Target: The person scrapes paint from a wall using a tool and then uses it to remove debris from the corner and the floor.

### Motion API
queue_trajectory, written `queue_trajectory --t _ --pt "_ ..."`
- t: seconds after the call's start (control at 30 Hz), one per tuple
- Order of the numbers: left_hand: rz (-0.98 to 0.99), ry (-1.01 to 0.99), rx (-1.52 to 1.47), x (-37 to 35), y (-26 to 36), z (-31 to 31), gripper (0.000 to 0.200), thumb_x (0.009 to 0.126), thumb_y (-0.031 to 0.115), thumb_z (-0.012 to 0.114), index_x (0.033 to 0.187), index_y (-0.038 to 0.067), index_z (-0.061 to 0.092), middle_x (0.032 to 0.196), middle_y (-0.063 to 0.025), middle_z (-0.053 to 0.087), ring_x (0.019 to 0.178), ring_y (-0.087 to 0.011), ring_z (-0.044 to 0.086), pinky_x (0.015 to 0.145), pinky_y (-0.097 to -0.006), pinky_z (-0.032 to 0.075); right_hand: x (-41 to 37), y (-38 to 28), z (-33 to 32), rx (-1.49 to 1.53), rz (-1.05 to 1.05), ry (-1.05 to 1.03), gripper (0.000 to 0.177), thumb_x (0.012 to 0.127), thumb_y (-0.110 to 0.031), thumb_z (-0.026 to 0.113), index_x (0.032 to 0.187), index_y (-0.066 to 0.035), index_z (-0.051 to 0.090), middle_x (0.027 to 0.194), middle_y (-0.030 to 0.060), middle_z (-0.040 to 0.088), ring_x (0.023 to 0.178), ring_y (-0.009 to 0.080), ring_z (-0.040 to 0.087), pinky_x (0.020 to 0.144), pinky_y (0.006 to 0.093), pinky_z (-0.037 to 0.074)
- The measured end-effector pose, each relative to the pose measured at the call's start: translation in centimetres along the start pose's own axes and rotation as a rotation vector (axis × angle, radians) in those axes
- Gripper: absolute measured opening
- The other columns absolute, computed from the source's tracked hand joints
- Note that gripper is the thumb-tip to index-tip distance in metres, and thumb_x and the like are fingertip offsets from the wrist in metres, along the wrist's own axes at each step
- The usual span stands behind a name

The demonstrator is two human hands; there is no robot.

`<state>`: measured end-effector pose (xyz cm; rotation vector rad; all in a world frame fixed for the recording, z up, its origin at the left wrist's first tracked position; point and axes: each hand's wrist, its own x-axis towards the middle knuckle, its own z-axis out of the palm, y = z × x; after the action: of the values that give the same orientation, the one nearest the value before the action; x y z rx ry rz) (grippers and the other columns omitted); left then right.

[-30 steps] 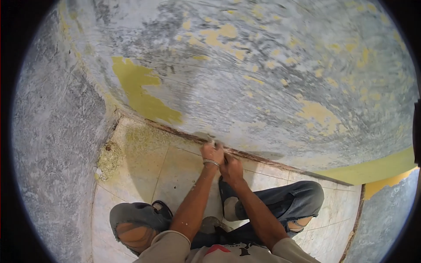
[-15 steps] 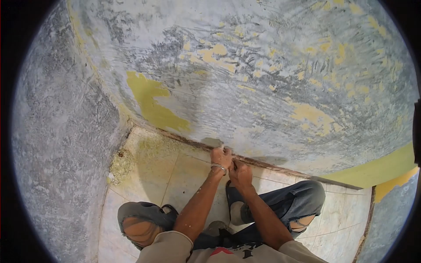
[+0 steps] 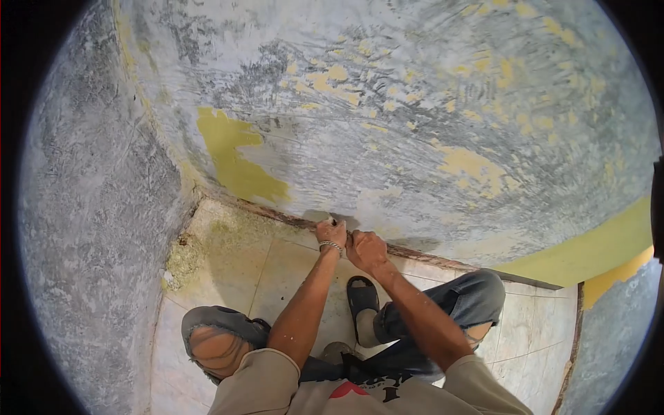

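A scuffed grey wall, flecked with yellow and bearing a larger yellow-green patch, meets a pale tiled floor along a rough brown strip. Both forearms reach forward between the bent knees, converging at the foot of the wall. The left hand, with a bracelet at its wrist, lies at the strip with its fingers curled in; what they grip is too small to tell. The right hand is just beside it, back upward, knuckles bent and fingers tucked under by the strip; whether they clasp anything is hidden.
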<state>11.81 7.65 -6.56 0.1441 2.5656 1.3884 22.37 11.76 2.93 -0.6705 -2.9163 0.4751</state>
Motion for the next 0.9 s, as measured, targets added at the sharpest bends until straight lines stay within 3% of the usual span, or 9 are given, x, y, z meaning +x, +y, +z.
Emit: queue_trajectory --t 0.13,0.2,0.27,0.33,0.43,0.5,0.6,0.87,0.9 --pt "0.058 0.081 -0.363 -4.9 3.3 2.4 0.031 0.072 0.022 0.065 0.061 -0.006 0.058 0.06 -0.0173 0.061 0.052 -0.0231 0.054 0.056 -0.0374 0.044 -1.8 2.5 -4.8 -0.304 -0.169 -0.052 0.034 0.083 -0.028 0.051 0.082 0.004 0.063 0.078 0.0267 0.063 0.076 0.0404 0.063 0.071 0.0468 0.051" --pt "-0.002 -0.447 -0.337 -7.9 5.6 0.6 0.042 0.075 0.032 0.06 0.077 -0.009 0.062 0.076 -0.0246 0.064 0.073 -0.038 0.062 0.07 -0.0393 0.05 -2.8 2.6 -8.4 -0.196 0.005 -0.334 0.04 0.083 -0.03 0.05 0.083 0.008 0.062 0.079 0.0285 0.063 0.081 0.0411 0.063 0.076 0.0469 0.051" --pt "0.007 -0.441 -0.291 -8.5 3.8 3.2 0.04 0.075 0.031 0.059 0.077 -0.009 0.063 0.077 -0.0243 0.064 0.074 -0.0377 0.061 0.07 -0.0397 0.049 -4.0 4.8 -8.3 -0.151 0.009 -0.354 0.035 0.082 -0.024 0.049 0.082 0.009 0.061 0.076 0.027 0.064 0.074 0.0374 0.065 0.069 0.0447 0.054" --pt "0.013 -0.421 -0.241 -8.7 1.4 5.1 0.039 0.074 0.03 0.058 0.078 -0.009 0.063 0.078 -0.024 0.064 0.075 -0.0374 0.061 0.071 -0.0401 0.049 -4.9 4.8 -9.0 0.295 0.367 -0.637 0.032 0.081 -0.018 0.046 0.08 0.012 0.059 0.072 0.0247 0.063 0.063 0.0308 0.065 0.057 0.04 0.055" --pt "0.34 -0.28 0.079 -9.6 -0.4 3.6 0.036 0.076 0.028 0.056 0.078 -0.007 0.064 0.082 -0.0232 0.065 0.08 -0.0351 0.061 0.074 -0.0409 0.049 -6.5 2.2 -7.8 0.393 0.351 -0.51 0.033 0.081 -0.016 0.045 0.098 0.01 0.055 0.077 0.0221 0.063 0.056 0.026 0.062 0.046 0.0373 0.051" --pt "-0.065 -0.318 -0.122 -10.4 0.5 0.2 0.026 0.083 0.021 0.05 0.076 0.0 0.064 0.074 -0.017 0.064 0.069 -0.0318 0.062 0.064 -0.0386 0.048 -5.9 1.3 -6.2 0.303 0.273 -0.498 0.038 0.081 -0.018 0.049 0.113 0.004 0.051 0.088 0.0241 0.063 0.06 0.0317 0.062 0.053 0.0436 0.05" --pt "0.195 -0.249 0.116 -6.6 -4.0 3.1 0.025 0.085 0.019 0.05 0.076 0.0 0.064 0.073 -0.0172 0.064 0.065 -0.0306 0.061 0.062 -0.0376 0.048 -4.4 4.1 0.3 0.181 -0.055 -0.277 0.035 0.083 -0.021 0.052 0.111 0.0 0.053 0.09 0.027 0.061 0.071 0.039 0.061 0.064 0.0474 0.049" --pt "-0.197 -0.722 -0.459 -4.4 -0.1 0.4 0.018 0.08 0.019 0.06 0.076 0.001 0.064 0.069 -0.0098 0.064 0.058 -0.0193 0.061 0.055 -0.0321 0.049 -4.0 4.6 0.1 0.349 0.157 -0.18 0.027 0.086 -0.023 0.051 0.103 -0.003 0.058 0.093 0.0241 0.063 0.089 0.0411 0.059 0.077 0.0467 0.047" --pt "0.181 -0.718 -0.502 -3.0 -7.3 6.8 0.021 0.08 0.019 0.063 0.075 -0.001 0.063 0.069 -0.0122 0.064 0.059 -0.016 0.062 0.052 -0.03 0.05 -4.3 5.2 0.0 0.337 0.196 -0.214 0.026 0.086 -0.021 0.051 0.102 -0.003 0.059 0.094 0.0231 0.063 0.089 0.0411 0.059 0.077 0.0465 0.047"
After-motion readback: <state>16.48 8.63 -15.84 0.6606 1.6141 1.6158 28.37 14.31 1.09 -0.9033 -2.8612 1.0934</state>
